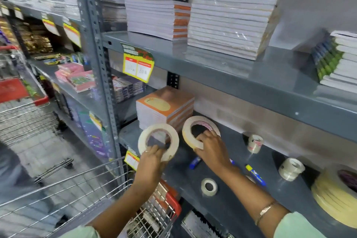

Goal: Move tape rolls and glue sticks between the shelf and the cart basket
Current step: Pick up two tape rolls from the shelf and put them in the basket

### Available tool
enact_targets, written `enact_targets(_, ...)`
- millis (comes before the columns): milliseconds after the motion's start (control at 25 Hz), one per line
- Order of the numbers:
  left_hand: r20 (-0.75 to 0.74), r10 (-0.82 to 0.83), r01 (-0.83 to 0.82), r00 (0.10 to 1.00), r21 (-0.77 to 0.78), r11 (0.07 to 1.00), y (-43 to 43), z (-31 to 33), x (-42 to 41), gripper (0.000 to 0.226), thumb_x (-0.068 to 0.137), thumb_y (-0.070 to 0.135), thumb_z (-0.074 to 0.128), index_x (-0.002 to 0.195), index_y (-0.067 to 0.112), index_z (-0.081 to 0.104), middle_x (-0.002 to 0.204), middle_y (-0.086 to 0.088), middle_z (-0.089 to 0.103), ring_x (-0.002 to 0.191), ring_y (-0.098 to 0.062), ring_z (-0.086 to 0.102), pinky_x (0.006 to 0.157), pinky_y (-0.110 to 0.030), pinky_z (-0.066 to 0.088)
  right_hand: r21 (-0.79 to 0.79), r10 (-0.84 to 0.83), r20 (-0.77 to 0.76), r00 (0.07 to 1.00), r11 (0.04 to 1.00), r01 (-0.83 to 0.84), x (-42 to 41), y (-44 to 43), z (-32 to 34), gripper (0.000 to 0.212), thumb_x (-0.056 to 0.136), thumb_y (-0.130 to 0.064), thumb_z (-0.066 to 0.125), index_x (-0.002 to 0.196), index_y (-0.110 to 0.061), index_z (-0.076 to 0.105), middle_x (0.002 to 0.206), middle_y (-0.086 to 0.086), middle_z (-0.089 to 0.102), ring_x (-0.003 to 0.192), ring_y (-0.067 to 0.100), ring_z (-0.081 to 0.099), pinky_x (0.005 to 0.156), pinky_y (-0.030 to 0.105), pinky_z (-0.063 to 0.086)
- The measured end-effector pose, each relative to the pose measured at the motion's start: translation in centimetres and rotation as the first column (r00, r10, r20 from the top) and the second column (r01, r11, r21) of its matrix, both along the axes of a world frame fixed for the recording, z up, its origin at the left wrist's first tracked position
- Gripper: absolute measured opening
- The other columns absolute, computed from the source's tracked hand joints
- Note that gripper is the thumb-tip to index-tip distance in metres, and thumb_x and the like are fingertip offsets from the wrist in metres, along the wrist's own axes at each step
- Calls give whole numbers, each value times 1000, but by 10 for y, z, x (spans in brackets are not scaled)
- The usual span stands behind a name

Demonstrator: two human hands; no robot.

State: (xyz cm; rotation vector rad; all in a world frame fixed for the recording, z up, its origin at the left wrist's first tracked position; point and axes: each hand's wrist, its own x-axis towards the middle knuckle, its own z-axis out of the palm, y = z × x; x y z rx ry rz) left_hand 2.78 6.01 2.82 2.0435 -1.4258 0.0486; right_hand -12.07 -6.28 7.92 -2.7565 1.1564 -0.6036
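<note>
Left hand (151, 157) pinching one tape roll (158, 142) by its rim — right hand (211, 149) hooked through another (201, 131), both upright, probably easier to carry cartward.

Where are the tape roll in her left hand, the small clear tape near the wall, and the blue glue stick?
Left-hand tape roll (174, 141): head view, right rim.
Small clear tape (255, 143): head view, side wall.
Blue glue stick (195, 162): head view, barrel middle.
</note>
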Motion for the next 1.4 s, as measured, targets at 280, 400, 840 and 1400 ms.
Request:
enact_targets(280, -163, 352, -335, 922, 121, 934, 138, -49, 68, 21, 71, 12, 71, 92, 6, 68, 89, -15, 67, 84, -35, 62, 73, -38, 50, 88, 385, 34, 922, 918, -387, 98, 105, -54, 22, 78, -21, 66, 97, -11, 63, 105, 10, 63, 106, 27, 54, 87, 39, 44)
enact_targets(400, -196, 507, -464, 840, 225, 857, 182, -94, 91, 9, 70, 13, 68, 73, 5, 64, 75, -16, 64, 69, -38, 63, 57, -37, 49, 158, 500, -43, 865, 858, -489, 147, 145, -108, 21, 66, -24, 77, 81, -17, 63, 88, 3, 66, 90, 24, 63, 74, 29, 44)
enact_targets(840, -236, 697, -458, 677, 606, 651, 228, -303, 146, 13, 76, 6, 55, 65, 4, 60, 69, -17, 65, 68, -37, 62, 55, -43, 49, 408, 623, -391, 677, 777, -480, 235, 207, -345, 41, 35, -31, 87, 71, -22, 70, 70, -6, 72, 67, 9, 70, 65, 19, 56)
enact_targets(1400, -132, 628, -420, 767, 638, 646, 221, -380, 153, 19, 64, -2, 74, 76, 8, 62, 76, -16, 66, 68, -36, 64, 57, -38, 46, 308, 578, -494, 649, 815, -492, 251, 210, -419, 50, 26, -31, 91, 69, -18, 69, 66, 1, 68, 66, 16, 67, 60, 22, 56)
